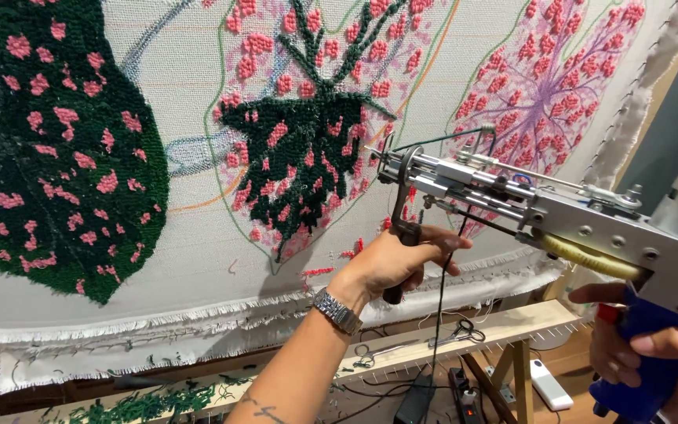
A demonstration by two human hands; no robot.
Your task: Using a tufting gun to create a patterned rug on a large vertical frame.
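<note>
A metal tufting gun with a blue grip points left at a stretched white cloth tufted with dark green leaves and pink spots. My left hand, a metal watch on its wrist, is closed around the gun's black front handle below the needle. At the lower right edge my right hand grips the blue rear handle. The needle tip sits close to the dark green leaf in the middle of the cloth. A dark green yarn strand runs to the needle.
The wooden frame rail with tack strips runs below the cloth. Scissors lie on the rail. Green yarn scraps litter the floor at lower left. A power strip and a white remote-like device lie below.
</note>
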